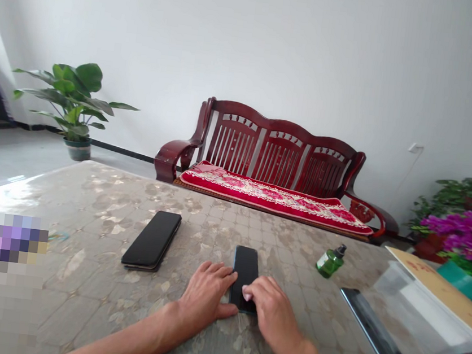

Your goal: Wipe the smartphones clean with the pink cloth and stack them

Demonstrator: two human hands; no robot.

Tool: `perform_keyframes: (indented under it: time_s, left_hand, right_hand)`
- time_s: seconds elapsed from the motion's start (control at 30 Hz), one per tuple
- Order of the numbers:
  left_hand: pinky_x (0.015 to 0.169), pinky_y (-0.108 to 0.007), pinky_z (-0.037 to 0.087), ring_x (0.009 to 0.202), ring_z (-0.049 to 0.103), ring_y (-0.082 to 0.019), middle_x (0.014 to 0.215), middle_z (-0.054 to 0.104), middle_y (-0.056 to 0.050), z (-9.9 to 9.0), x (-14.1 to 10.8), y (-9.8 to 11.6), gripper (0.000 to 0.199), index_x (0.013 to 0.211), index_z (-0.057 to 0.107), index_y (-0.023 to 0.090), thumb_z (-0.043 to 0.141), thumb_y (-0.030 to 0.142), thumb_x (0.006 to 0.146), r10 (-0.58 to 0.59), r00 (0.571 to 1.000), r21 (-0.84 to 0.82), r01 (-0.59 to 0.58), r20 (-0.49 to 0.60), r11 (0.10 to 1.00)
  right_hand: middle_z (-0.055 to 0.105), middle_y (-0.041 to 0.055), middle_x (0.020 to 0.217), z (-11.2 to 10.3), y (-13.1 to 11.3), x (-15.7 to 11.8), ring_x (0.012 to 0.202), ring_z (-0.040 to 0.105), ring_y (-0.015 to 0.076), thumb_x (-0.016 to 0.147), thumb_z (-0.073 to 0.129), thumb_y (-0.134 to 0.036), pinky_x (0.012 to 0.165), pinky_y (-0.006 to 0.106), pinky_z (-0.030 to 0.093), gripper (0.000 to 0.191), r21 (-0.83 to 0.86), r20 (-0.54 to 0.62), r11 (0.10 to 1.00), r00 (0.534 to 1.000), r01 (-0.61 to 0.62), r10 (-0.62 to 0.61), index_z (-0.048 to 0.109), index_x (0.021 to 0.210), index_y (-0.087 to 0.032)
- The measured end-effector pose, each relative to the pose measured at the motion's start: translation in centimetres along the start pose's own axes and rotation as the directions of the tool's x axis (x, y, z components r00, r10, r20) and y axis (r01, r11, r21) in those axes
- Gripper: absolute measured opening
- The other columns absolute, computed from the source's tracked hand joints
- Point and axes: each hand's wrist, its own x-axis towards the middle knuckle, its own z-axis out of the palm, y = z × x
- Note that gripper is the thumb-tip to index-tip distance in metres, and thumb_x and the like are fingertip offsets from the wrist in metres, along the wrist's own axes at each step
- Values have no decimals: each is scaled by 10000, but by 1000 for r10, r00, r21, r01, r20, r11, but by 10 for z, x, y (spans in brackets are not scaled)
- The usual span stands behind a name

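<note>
A black smartphone (246, 262) lies screen up on the patterned tablecloth in front of me. My left hand (207, 290) rests at its left side, fingertips on the long edge and thumb near the lower corner, holding it against the table. My right hand (275, 311) is over the phone's lower right part. Its fingers are curled in, with a fingertip or thumb touching the dark screen. Whether something small is pinched there is hidden.
Left on the table (104, 207) lies a larger black phone-like slab (152, 240). At right are a green pump bottle (330, 261), a dark glossy slab (373, 329) and a clear plastic box (416, 317) under a tan board (445, 289). A wooden bench (284, 128) stands beyond.
</note>
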Motion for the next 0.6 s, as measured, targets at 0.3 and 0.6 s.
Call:
perform_keyframes:
  time_s: [0.3,0.6]
  left_hand:
    - [992,-451,387,1137,581,-311,1242,659,-72,1,1,-1,559,1183,642,256,785,477,689,-14,1000,4,14,-7,1000]
    - [957,-332,432,991,644,-209,1077,711,-14,9,-4,0,150,958,720,260,702,345,836,84,996,-91,-85,-22,992]
  right_hand:
    - [637,15,817,12,18,40,812,579,168,864,491,-33,744,272,448,243,-5,-56,996,995,-84,84,635,794,-215]
    - [614,0,837,1,-9,4,818,551,167,928,488,-73,738,273,427,223,39,45,999,999,6,-8,624,838,-225]
